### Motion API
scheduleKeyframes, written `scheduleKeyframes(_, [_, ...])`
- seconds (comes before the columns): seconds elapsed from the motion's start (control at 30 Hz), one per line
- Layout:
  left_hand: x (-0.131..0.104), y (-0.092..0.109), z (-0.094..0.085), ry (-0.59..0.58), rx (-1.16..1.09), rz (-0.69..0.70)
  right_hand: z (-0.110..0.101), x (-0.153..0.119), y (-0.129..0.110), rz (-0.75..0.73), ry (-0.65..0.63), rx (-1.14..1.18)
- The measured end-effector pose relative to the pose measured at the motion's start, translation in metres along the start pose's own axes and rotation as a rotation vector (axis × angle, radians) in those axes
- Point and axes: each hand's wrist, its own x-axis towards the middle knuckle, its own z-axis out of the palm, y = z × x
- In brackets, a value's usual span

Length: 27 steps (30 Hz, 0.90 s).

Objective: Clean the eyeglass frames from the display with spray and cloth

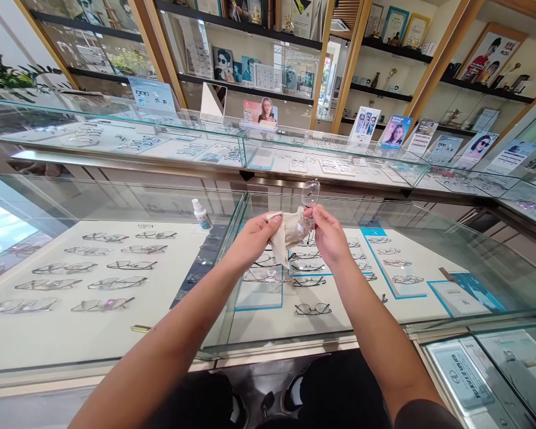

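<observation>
Above the glass counter, my left hand is closed on a cream cleaning cloth, thumb on top, with one corner of the cloth hanging down. My right hand pinches a pair of thin-rimmed eyeglasses near the middle of the frame. One lens stands up above the fingers; the other lies against the cloth, partly hidden by it and by my fingers. A white spray bottle with a printed label stands on the glass to the left of my hands.
Under the counter glass lie rows of eyeglasses, with more frames below my hands. A second display case runs behind, with promotional cards on top. Shelves line the wall.
</observation>
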Motion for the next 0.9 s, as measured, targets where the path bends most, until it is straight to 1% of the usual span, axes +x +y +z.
scheduleKeyframes(0.13, [-0.008, -0.004, 0.014, -0.086, 0.002, -0.033, 0.007, -0.005, 0.004, 0.068, -0.02, 0.061])
scheduleKeyframes(0.2, [-0.011, -0.007, 0.02, -0.11, -0.021, -0.046, 0.011, -0.009, 0.01, 0.092, -0.033, 0.077])
scheduleKeyframes(0.33, [-0.012, -0.009, 0.027, -0.068, -0.086, -0.058, 0.016, -0.013, 0.017, 0.098, -0.051, 0.055])
scheduleKeyframes(0.5, [-0.01, -0.01, 0.026, -0.039, -0.165, -0.107, 0.018, -0.016, 0.017, 0.08, -0.086, -0.057])
scheduleKeyframes(0.6, [-0.01, -0.01, 0.024, -0.031, -0.201, -0.138, 0.019, -0.016, 0.017, 0.06, -0.102, -0.068])
scheduleKeyframes(0.77, [-0.008, -0.013, 0.025, -0.013, -0.293, -0.166, 0.021, -0.019, 0.017, 0.113, -0.106, 0.0])
scheduleKeyframes(0.9, [-0.007, -0.018, 0.026, -0.022, -0.303, -0.2, 0.023, -0.021, 0.018, 0.164, -0.088, 0.083])
